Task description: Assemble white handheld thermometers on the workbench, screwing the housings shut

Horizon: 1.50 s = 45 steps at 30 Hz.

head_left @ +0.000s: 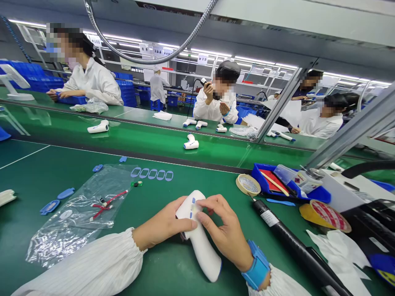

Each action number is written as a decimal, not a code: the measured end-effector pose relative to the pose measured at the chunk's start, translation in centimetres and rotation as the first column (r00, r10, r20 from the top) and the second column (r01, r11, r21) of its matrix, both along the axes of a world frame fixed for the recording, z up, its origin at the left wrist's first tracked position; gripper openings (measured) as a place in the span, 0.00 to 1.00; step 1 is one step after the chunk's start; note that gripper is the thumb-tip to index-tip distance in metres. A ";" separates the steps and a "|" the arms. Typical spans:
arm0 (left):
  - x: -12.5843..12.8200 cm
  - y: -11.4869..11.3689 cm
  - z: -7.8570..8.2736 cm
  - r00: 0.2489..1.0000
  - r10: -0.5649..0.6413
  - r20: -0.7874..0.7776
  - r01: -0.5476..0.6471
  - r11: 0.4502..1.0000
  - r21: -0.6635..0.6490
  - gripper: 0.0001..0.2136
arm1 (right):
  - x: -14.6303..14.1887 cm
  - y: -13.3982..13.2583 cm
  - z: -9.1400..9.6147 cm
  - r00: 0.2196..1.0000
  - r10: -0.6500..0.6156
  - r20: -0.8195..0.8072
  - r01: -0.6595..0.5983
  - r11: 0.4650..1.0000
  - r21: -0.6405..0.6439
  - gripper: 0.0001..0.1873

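A white handheld thermometer housing (pixel 199 238) with small blue buttons lies on the green mat in front of me. My left hand (pixel 163 226) grips its head from the left, thumb pressed against the side. My right hand (pixel 224 230), with a blue wrist strap (pixel 257 269), has its fingers curled over the head, thumb and fingertips pinching at the button area. A clear plastic bag (pixel 83 205) with red-wired parts lies to the left. A row of blue oval rings (pixel 152 174) sits behind it.
Loose blue parts (pixel 57 200) lie at left. A blue tray (pixel 277 183), tape rolls (pixel 327 213) and a black electric screwdriver (pixel 293 242) stand at right. White thermometers (pixel 191 143) ride the conveyor belt beyond. Several people in white coats work across it.
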<state>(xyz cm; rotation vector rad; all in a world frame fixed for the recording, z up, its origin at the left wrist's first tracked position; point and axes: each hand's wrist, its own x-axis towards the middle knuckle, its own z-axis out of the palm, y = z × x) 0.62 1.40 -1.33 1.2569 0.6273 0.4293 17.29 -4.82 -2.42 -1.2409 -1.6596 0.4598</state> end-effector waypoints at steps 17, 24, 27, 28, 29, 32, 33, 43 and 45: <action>-0.2 -0.8 0.0 0.997 -0.047 -0.054 0.052 0.994 0.093 0.29 | 0.1 0.0 1.6 0.996 0.086 -0.021 -0.088 0.975 -0.202 0.04; -0.2 -0.9 0.0 0.995 -0.064 -0.070 0.071 0.992 0.108 0.29 | 0.2 0.1 1.3 0.995 0.098 -0.007 -0.098 0.980 -0.172 0.03; -0.2 -0.8 0.0 0.995 -0.076 -0.064 0.084 0.988 0.129 0.30 | 0.2 0.0 1.2 0.995 0.102 0.008 -0.099 0.985 -0.144 0.04; -0.2 -0.8 0.1 0.995 -0.074 -0.064 0.082 0.988 0.131 0.29 | 0.2 -0.1 1.4 0.994 0.107 0.033 -0.101 0.985 -0.138 0.05; -0.1 -0.9 0.1 0.995 -0.070 -0.064 0.078 0.989 0.128 0.29 | 0.1 -0.1 1.5 0.992 0.110 0.066 -0.101 0.986 -0.134 0.04; 0.0 -1.1 0.2 0.996 -0.067 -0.065 0.073 0.993 0.093 0.30 | -0.2 -0.2 1.9 0.981 0.095 0.172 -0.075 0.990 -0.117 0.06; 0.1 -1.2 0.2 0.995 -0.072 -0.066 0.077 0.994 0.078 0.31 | -0.3 -0.3 1.9 0.975 0.084 0.206 -0.063 0.992 -0.110 0.07; 0.1 -0.6 -0.6 0.999 -0.044 0.012 0.044 0.999 -0.001 0.32 | 0.0 -0.3 0.9 0.994 0.077 -0.074 -0.086 0.988 -0.129 0.09; 0.1 -0.5 -0.7 0.998 -0.048 0.043 0.048 0.999 -0.004 0.32 | 0.1 -0.3 0.9 0.987 0.064 -0.148 -0.086 0.985 -0.150 0.09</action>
